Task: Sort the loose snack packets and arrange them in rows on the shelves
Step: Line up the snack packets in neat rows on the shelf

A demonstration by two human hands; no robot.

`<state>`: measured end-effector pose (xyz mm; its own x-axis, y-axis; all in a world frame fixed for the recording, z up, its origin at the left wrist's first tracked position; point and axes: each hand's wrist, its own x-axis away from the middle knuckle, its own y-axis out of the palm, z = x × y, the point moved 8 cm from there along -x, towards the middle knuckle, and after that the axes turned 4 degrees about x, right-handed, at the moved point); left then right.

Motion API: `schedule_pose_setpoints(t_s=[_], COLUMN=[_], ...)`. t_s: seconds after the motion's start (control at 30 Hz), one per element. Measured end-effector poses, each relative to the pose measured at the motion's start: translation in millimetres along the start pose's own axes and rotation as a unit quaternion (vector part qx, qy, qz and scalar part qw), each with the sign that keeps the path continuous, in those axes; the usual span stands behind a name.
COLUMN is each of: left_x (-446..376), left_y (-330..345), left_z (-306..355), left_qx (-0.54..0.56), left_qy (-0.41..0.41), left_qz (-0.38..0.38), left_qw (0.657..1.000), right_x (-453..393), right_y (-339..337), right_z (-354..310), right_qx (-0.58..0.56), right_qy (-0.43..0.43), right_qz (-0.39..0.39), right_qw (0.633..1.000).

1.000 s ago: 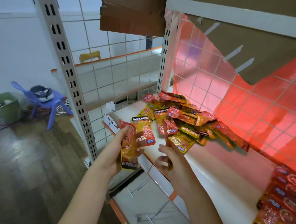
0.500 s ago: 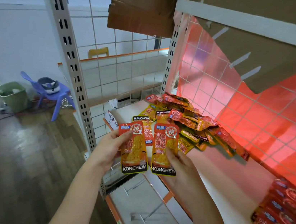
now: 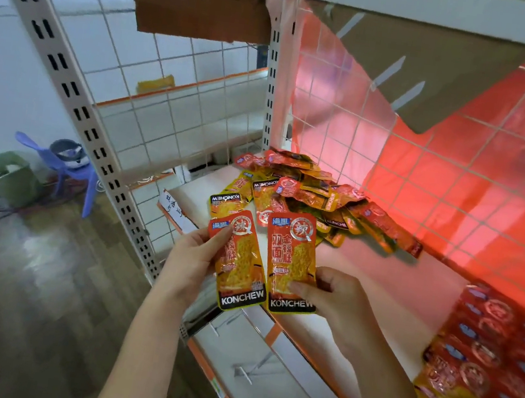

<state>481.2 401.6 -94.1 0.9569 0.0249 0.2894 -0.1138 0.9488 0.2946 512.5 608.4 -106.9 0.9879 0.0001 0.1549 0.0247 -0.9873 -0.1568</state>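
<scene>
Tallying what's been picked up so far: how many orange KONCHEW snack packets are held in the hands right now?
2. One orange KONCHEW snack packet is in the left hand, one in the right hand, side by side. More could be hidden behind them.

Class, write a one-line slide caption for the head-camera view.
Left hand and right hand each hold one snack packet upright before the loose pile.

Head view, downward, near shelf (image 3: 378, 274)
</scene>
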Motion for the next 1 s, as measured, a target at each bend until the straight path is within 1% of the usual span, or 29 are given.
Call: schedule_pose_setpoints(t_s=[0.13, 0.23, 0.33, 0.47, 0.57, 0.73, 0.9, 1.0], left_x=[-6, -13, -17, -15, -7, 31, 95, 141], left_y=[13, 26, 41, 68, 98, 161, 224, 256], left_z=[5, 15, 20, 14, 1, -40, -81, -101], left_qx=[-0.027, -0.068, -0.085, -0.107, -0.132, -0.165, -0.203, -0.214], left_qy=[0.001, 0.010, 0.000, -0.017, -0.025, -0.056, -0.066, -0.069], left_qz=[-0.035, -0.085, -0.137, -0.222, -0.277, -0.377, -0.480, -0.524], left_qw=[0.999, 0.994, 0.987, 0.969, 0.952, 0.910, 0.851, 0.822], right_x=[9, 17, 31, 65, 102, 178, 260, 309], right_y=[-7, -13, -18, -24, -34, -60, -85, -98], right_z=[0, 4, 7, 18, 30, 41, 52, 54], right_qx=[0.014, 0.011, 0.006, -0.001, -0.028, -0.068, -0.091, -0.107], right_qy=[0.013, 0.032, 0.049, 0.082, 0.109, 0.146, 0.153, 0.147], right_qz=[0.052, 0.105, 0.156, 0.229, 0.295, 0.393, 0.478, 0.520], right_qw=[0.998, 0.994, 0.987, 0.970, 0.949, 0.905, 0.860, 0.835])
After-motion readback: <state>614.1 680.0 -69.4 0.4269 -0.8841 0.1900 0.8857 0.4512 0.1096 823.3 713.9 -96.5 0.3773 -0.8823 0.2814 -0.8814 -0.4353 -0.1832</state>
